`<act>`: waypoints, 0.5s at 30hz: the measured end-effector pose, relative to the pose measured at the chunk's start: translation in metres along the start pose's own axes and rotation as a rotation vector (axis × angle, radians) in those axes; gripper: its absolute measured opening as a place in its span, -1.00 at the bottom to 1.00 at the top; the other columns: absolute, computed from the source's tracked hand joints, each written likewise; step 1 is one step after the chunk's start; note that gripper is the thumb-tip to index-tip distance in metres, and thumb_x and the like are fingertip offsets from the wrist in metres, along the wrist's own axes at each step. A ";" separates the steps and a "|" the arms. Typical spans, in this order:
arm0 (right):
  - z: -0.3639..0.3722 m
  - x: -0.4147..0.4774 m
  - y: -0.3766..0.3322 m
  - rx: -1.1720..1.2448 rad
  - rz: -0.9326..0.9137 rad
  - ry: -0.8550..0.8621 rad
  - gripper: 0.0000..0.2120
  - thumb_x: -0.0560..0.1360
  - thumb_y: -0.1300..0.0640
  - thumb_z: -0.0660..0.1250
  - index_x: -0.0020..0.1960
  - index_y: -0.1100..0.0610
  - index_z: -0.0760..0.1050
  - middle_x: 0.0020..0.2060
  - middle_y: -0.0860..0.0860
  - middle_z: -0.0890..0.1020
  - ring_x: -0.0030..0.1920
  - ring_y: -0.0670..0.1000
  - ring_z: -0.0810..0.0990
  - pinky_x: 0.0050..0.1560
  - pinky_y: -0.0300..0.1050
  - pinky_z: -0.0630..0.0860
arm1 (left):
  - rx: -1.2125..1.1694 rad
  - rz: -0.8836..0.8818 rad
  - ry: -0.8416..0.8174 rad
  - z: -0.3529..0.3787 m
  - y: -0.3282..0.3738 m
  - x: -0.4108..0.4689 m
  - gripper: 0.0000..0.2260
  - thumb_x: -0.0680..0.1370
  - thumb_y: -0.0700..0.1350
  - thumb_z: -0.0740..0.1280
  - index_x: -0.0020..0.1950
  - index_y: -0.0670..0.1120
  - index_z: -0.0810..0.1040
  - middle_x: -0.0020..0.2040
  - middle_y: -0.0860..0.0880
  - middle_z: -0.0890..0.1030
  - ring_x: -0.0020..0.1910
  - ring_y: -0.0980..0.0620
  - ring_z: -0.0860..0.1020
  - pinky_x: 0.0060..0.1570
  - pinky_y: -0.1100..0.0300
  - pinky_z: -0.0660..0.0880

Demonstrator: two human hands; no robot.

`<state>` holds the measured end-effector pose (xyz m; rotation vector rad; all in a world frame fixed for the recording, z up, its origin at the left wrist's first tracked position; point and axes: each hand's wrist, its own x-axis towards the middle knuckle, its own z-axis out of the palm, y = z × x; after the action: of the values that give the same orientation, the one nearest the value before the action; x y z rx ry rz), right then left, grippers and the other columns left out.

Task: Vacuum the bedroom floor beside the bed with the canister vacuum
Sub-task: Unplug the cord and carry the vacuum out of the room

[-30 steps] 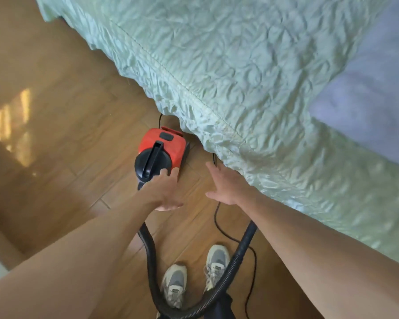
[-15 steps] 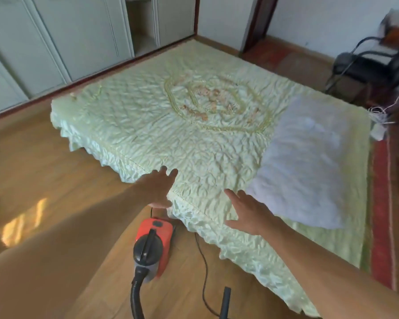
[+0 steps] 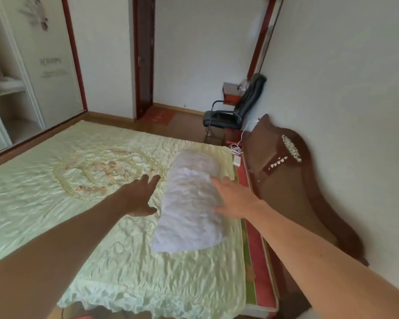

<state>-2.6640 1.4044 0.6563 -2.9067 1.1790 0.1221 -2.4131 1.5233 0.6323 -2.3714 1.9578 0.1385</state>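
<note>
Nearest me, the canister vacuum (image 3: 80, 316) is only a red sliver on the floor below the bed's frill. My left hand (image 3: 138, 199) and right hand (image 3: 236, 200) reach over the bed (image 3: 44, 192), both hands spread and gripping nothing, either side of the white pillow (image 3: 189, 208). A black chair (image 3: 224, 116) stands beyond.

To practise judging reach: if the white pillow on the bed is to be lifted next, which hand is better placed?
Probably the right hand: open, against the right edge of the pillow. The left hand, also open, is over the bedspread, apart from it.
</note>
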 end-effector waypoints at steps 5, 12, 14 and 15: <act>-0.027 -0.074 0.077 -0.025 0.118 0.017 -0.21 0.49 -0.10 0.40 0.55 0.01 0.02 0.26 0.13 0.38 0.25 0.20 0.46 0.11 0.18 0.50 | -0.032 0.176 0.050 -0.037 0.110 0.028 -0.14 0.51 0.15 0.40 0.59 -0.06 -0.07 0.35 -0.16 0.32 0.23 -0.16 0.48 0.14 -0.03 0.52; -0.038 -0.180 0.162 -0.038 0.313 0.028 -0.21 0.51 -0.09 0.39 0.56 0.02 0.02 0.32 0.14 0.37 0.29 0.21 0.45 0.12 0.13 0.49 | -0.033 0.393 0.069 -0.067 0.248 0.039 -0.12 0.50 0.13 0.42 0.60 -0.07 -0.06 0.42 -0.19 0.29 0.31 -0.17 0.44 0.17 -0.02 0.51; -0.039 -0.206 0.180 -0.041 0.373 0.029 -0.22 0.51 -0.09 0.38 0.55 0.02 0.02 0.30 0.14 0.37 0.27 0.21 0.46 0.13 0.12 0.49 | -0.041 0.447 0.072 -0.075 0.280 0.038 -0.15 0.49 0.10 0.44 0.59 -0.08 0.00 0.37 -0.18 0.33 0.27 -0.17 0.46 0.17 -0.04 0.52; -0.040 -0.218 0.188 -0.040 0.403 0.025 -0.22 0.51 -0.09 0.38 0.56 0.02 0.02 0.30 0.14 0.37 0.27 0.21 0.46 0.14 0.12 0.48 | -0.041 0.472 0.067 -0.078 0.294 0.038 -0.16 0.49 0.09 0.44 0.58 -0.08 0.01 0.34 -0.18 0.35 0.25 -0.16 0.47 0.16 -0.04 0.52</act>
<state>-2.9480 1.4195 0.7172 -2.6648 1.7693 0.1093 -2.6924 1.4218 0.7086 -1.9097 2.5334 0.1219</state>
